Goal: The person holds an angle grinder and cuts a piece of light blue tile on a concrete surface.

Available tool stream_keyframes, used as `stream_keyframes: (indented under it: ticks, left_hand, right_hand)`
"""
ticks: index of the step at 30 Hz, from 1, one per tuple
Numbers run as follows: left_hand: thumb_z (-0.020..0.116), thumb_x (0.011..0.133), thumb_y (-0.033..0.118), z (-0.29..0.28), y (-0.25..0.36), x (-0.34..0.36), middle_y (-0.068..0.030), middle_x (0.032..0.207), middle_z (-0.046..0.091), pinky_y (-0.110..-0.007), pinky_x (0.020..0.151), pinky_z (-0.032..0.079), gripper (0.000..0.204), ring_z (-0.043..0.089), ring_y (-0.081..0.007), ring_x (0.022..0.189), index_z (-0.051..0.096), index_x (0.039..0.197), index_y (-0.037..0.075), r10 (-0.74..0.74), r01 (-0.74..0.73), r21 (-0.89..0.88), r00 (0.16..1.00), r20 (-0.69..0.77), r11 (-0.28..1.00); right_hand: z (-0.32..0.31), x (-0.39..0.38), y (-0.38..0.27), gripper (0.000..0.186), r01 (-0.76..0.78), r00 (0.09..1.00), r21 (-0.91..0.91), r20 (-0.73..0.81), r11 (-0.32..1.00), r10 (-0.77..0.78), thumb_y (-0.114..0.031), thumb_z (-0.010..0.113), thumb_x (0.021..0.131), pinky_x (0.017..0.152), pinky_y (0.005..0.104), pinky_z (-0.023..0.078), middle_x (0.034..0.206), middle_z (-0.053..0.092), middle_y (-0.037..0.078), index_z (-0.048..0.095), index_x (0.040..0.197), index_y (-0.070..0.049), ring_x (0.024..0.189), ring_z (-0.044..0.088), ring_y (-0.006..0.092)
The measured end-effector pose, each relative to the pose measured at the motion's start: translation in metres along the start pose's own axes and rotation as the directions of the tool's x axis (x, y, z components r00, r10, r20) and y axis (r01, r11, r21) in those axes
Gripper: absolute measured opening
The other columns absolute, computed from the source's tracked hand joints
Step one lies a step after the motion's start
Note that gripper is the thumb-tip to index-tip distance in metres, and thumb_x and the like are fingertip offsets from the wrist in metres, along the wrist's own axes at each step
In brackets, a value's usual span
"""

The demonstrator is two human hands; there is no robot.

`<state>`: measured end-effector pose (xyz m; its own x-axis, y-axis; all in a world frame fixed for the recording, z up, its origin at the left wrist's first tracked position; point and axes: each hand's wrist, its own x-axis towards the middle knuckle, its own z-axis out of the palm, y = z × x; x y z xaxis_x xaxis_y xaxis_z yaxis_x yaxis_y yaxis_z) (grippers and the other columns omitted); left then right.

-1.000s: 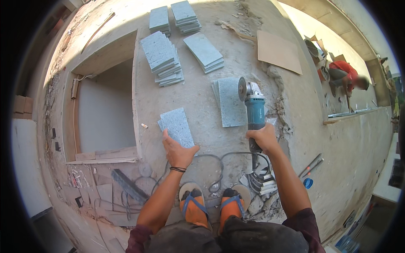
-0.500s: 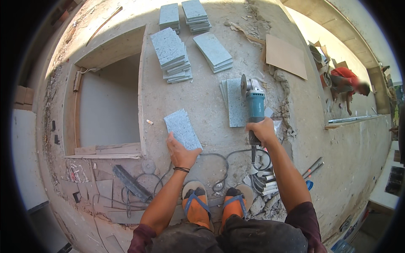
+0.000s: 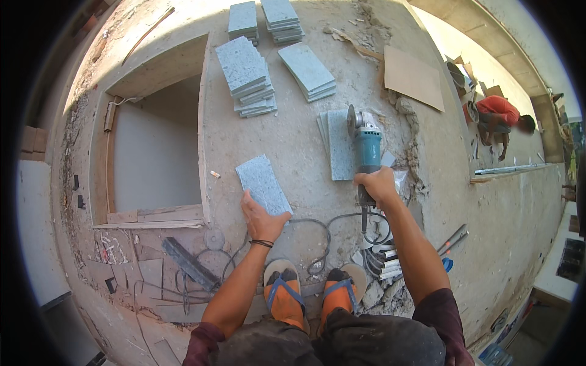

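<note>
My right hand (image 3: 376, 186) is wrapped round the dark rear handle of a teal angle grinder (image 3: 368, 149), whose disc stands upright at the far end. Below the grinder, partly hidden by it, lie a few overlapping speckled blue-grey tiles (image 3: 340, 146). My left hand (image 3: 264, 219) grips the near end of a single blue-grey tile (image 3: 264, 182), with the thumb at its right corner and the fingers along its left edge. A black power cord (image 3: 328, 235) runs from the grinder's handle and loops across the ground before my feet.
Several stacks of tiles (image 3: 245, 70) stand farther ahead. To the left is a framed rectangular opening (image 3: 160, 146). Cardboard (image 3: 414, 78) and broken rubble (image 3: 408, 131) lie on the right. White pipe pieces (image 3: 386, 262) sit by my right foot. A person in red (image 3: 497, 111) bends over at the far right.
Both hands keep their holds, and the grinder has shifted only very slightly. The whole view has moved a little. The person at the far right has changed posture slightly.
</note>
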<state>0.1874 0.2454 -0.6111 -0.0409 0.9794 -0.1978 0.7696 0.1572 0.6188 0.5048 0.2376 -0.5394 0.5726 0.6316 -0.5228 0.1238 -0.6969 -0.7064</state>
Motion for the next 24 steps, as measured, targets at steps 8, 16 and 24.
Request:
stream_keyframes:
  ticks: [8, 16, 24]
  left_hand:
    - [0.095, 0.068, 0.028, -0.002, -0.006, -0.003, -0.0306, 0.154, 0.032, -0.048, 0.121, 0.035, 0.123, 0.037, -0.0459, 0.144, 0.016, 0.157, -0.005, 0.062, -0.062, -0.025, 0.998, 0.002, 0.998]
    - [0.09, 0.08, 0.038, -0.005, -0.013, -0.006, -0.0324, 0.151, 0.034, -0.05, 0.121, 0.033, 0.114, 0.037, -0.0464, 0.143, 0.018, 0.155, -0.009, 0.166, -0.169, -0.029, 0.982, -0.091, 0.985]
    - [0.089, 0.079, 0.035, -0.013, -0.022, -0.01, -0.0355, 0.152, 0.033, -0.056, 0.122, 0.029, 0.108, 0.032, -0.0516, 0.146, 0.022, 0.153, -0.007, 0.234, -0.242, -0.058, 0.965, -0.118, 0.969]
  right_hand:
    - [0.003, -0.006, 0.002, 0.028, -0.005, 1.0, -0.003, 0.011, 1.0, 0.005, -0.016, 0.087, 0.062, 0.055, 0.0386, 0.049, 0.07, 0.067, 0.01, 0.069, 0.069, 0.005, 0.058, 0.061, 0.0201]
    - [0.002, -0.017, 0.018, 0.03, 0.031, 0.999, -0.059, -0.009, 0.998, -0.031, -0.017, 0.087, 0.061, 0.056, 0.0401, 0.051, 0.07, 0.067, 0.011, 0.069, 0.07, 0.005, 0.058, 0.062, 0.021]
    - [0.001, -0.043, 0.026, 0.027, 0.031, 0.999, -0.086, -0.019, 0.996, -0.032, -0.016, 0.086, 0.063, 0.057, 0.0393, 0.052, 0.07, 0.068, 0.011, 0.067, 0.071, 0.002, 0.059, 0.063, 0.0203]
